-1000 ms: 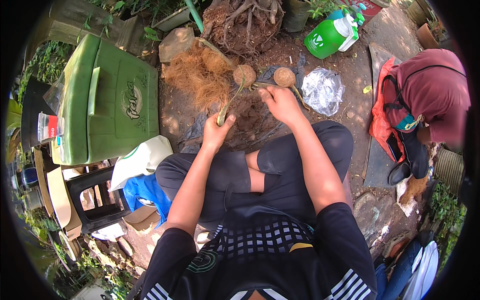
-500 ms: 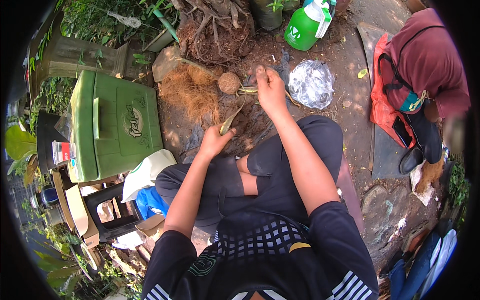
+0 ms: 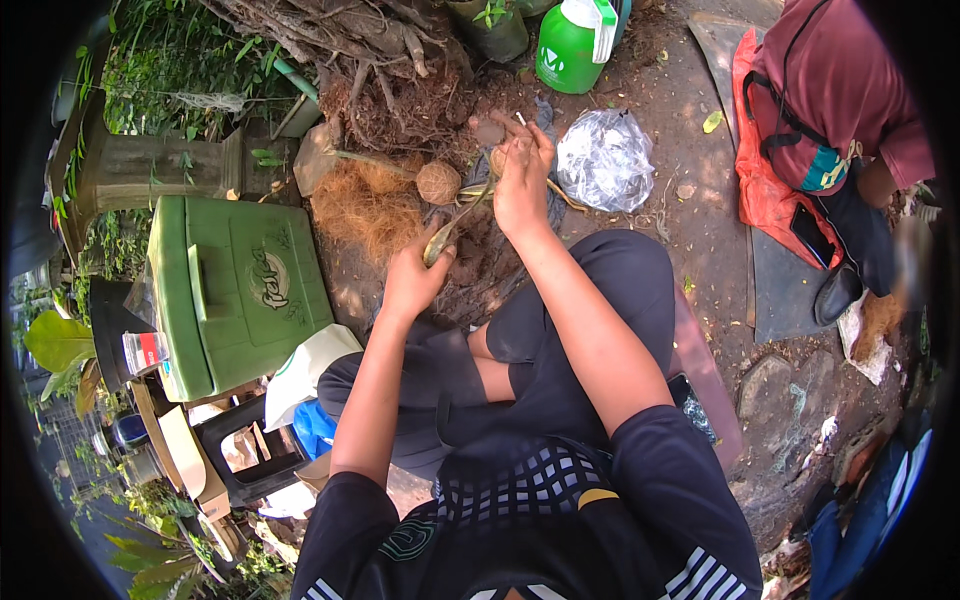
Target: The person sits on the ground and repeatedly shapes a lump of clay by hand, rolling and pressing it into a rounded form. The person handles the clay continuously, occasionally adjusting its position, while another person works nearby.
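Note:
I sit cross-legged on bare earth. My left hand grips the lower end of a long thin plant stem that runs up toward my right hand. My right hand is closed around the stem's upper end, where a small fibre-wrapped ball is partly hidden by my fingers. A round brown fibre ball lies on the ground just left of my right hand. A heap of loose coconut fibre lies beside it.
A green cooler box stands at my left. A green plastic jug and a crumpled clear plastic bag lie ahead. Tree roots rise at the top. Another person in a maroon shirt sits at the right.
Both hands stay on the stem while the view has tilted. My right hand has closed over the second ball, which showed openly before.

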A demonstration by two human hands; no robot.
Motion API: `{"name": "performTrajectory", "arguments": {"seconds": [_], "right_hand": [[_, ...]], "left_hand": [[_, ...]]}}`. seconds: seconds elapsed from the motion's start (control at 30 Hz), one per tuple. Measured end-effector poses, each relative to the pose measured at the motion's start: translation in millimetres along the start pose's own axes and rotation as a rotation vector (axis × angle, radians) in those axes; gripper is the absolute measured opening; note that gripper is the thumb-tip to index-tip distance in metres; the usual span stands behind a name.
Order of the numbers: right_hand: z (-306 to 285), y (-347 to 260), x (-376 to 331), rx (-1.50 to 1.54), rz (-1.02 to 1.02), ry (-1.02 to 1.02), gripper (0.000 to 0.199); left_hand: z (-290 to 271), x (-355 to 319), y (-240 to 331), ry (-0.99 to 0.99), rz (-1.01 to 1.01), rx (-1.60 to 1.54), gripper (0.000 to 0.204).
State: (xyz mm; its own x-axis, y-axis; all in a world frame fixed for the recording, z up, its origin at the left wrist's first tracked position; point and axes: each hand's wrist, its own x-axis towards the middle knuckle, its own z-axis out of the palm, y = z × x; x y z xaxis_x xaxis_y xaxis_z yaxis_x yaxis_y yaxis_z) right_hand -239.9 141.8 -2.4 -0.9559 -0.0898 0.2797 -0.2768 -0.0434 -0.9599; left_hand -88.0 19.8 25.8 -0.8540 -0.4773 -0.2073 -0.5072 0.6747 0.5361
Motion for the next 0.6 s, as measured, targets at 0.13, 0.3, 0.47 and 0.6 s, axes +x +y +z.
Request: {"name": "performTrajectory", "arguments": {"seconds": [0.13,0.3,0.47,0.6], "right_hand": [[0.7,-1.6,4.5,-0.002,-0.003,0.019,0.062],[2.1,0.2,2.4,0.078,0.016,-0.025,0.061],[-1.9,0.0,4.2,0.014,-0.033,-0.058,0.057],[-3.5,-6.3,5.5,-0.033,-0.008,-0.065,0.047]], "left_hand": [[1.0,6.8,-10.9,-0.029,-0.072,-0.206,0.043],[7.8,5.8,-17.3,-0.131,-0.219,-0.247,0.044],[14.2,-1.5,-12.1,-0.099,-0.201,-0.373,0.036],[15.2,-1.7,-12.2,-0.123,-0.22,-0.412,0.033]]}}
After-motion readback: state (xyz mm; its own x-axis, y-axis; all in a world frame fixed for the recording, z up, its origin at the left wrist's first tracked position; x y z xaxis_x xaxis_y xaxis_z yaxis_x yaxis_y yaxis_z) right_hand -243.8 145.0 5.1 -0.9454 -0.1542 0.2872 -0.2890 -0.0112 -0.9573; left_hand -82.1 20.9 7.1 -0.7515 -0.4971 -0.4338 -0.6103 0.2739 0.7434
